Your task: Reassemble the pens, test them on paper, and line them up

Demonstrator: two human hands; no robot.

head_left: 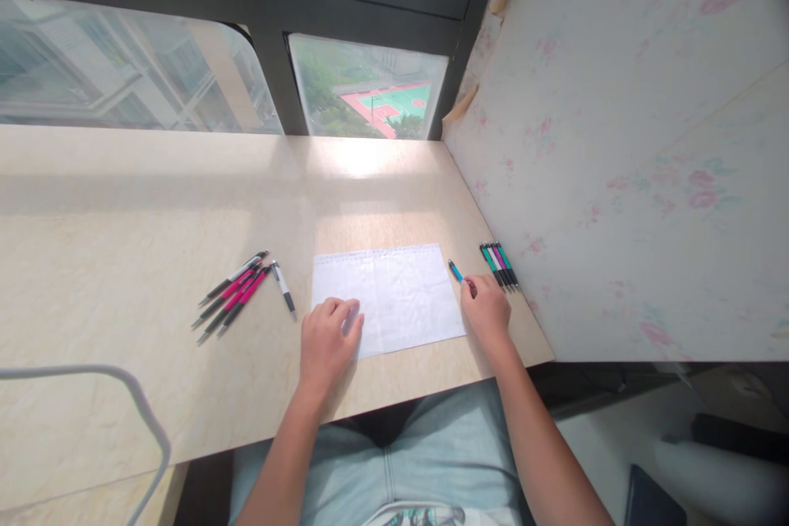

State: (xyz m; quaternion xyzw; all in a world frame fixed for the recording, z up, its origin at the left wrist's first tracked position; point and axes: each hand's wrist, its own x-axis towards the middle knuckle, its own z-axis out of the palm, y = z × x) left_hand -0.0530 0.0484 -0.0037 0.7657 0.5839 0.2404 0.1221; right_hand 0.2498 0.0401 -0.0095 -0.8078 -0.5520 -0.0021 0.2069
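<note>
A white sheet of paper (pixel 390 296) lies flat on the pale desk (pixel 154 263). My left hand (pixel 326 337) rests on the sheet's near left corner, fingers curled loosely and holding nothing. My right hand (pixel 486 311) is closed around a blue pen (pixel 456 270) just past the sheet's right edge, the pen's tip pointing away from me. Several pink and black pens (pixel 237 292) lie in a loose bunch to the left of the paper. A tidy row of green, pink and black pens (pixel 499 265) lies by the right wall.
A floral-papered wall (pixel 616 181) bounds the desk on the right. A dark-framed window (pixel 277 57) runs along the far edge. A thin white curved wire (pixel 139 407) crosses the desk's near left corner. My lap in light jeans (pixel 431 452) sits below the near edge.
</note>
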